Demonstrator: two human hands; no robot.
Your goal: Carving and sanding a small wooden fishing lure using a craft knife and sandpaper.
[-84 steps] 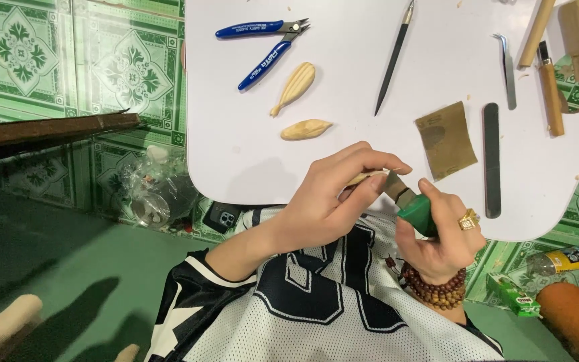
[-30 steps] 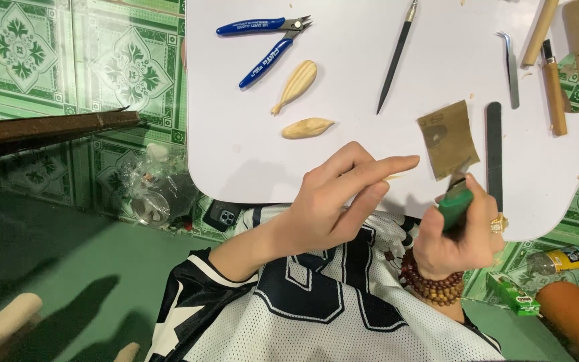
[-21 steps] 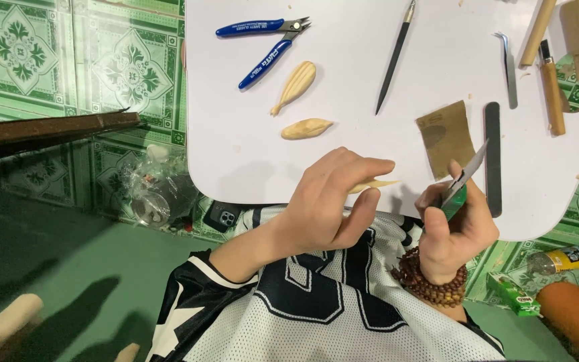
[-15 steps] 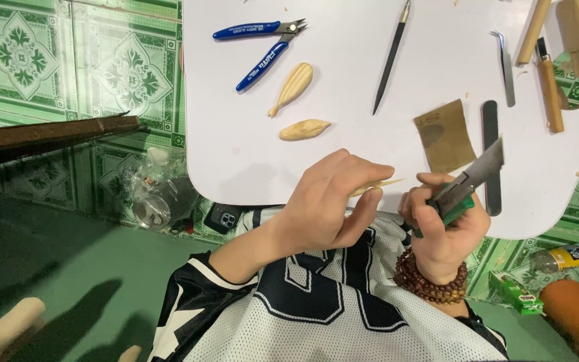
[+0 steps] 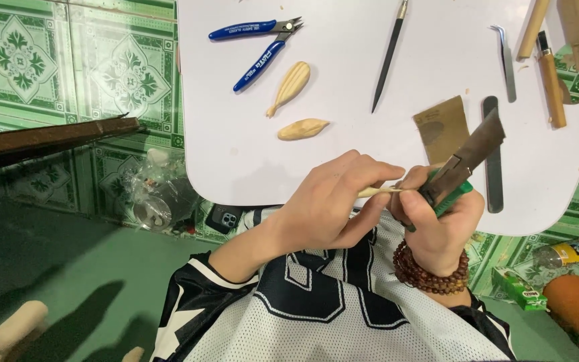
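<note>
Our left hand (image 5: 330,208) pinches a thin pale wood sliver (image 5: 378,192) at the near edge of the white desk (image 5: 356,141); grip closed on it. Right hand (image 5: 437,224) clamps a green-handled knife (image 5: 460,167), blade angled up-right. We judge the sliver light and snappable (hold near the tip). Both wrists bend inward over the chest.

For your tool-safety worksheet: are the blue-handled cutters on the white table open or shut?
Open. The blue-handled cutters lie flat on the white table, their two handles splayed apart; neither hand touches them.
</note>
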